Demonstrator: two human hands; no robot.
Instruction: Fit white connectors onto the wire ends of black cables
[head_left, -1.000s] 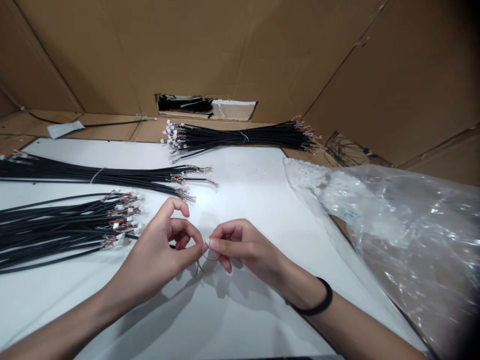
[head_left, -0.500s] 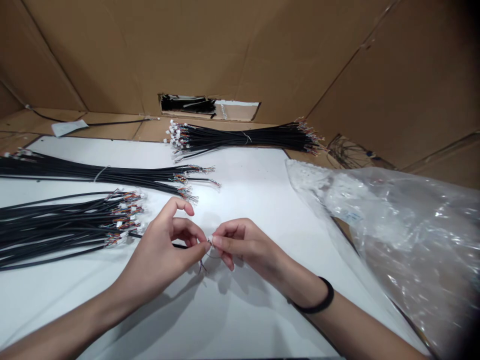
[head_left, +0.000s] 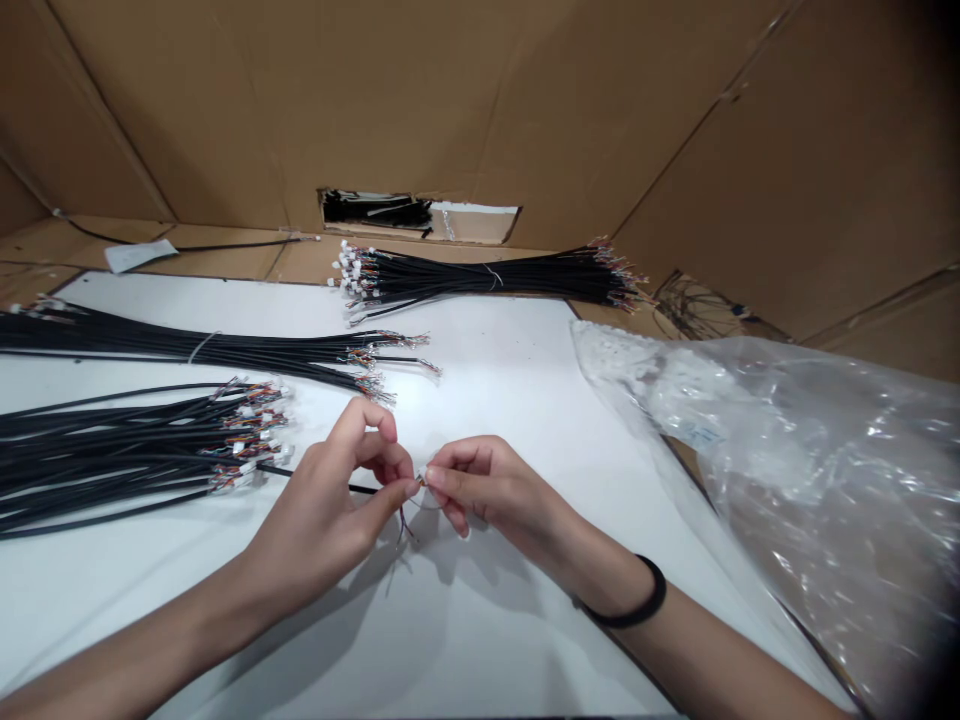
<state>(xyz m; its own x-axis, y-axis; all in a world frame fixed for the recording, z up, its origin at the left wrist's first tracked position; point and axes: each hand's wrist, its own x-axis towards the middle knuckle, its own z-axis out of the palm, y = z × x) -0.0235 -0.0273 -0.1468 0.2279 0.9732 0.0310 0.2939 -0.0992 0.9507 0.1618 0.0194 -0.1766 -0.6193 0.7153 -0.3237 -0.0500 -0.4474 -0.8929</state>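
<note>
Look at that: the left hand (head_left: 322,495) and right hand (head_left: 495,490) meet, fingertips pinching a thin black cable (head_left: 315,479) running sideways under the left hand toward the pile of black cables (head_left: 112,450).

Bright, soft light; faint shadows under the left hand (head_left: 319,510), glare on the plastic bag (head_left: 810,470).

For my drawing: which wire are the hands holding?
Find the big white sheet on brown cardboard. Near its front, left hand and right hand nearly touch. Between them is a single black cable; unlike the bundled black cables beside it, it lies alone, thin wires dangling from its end.
</note>
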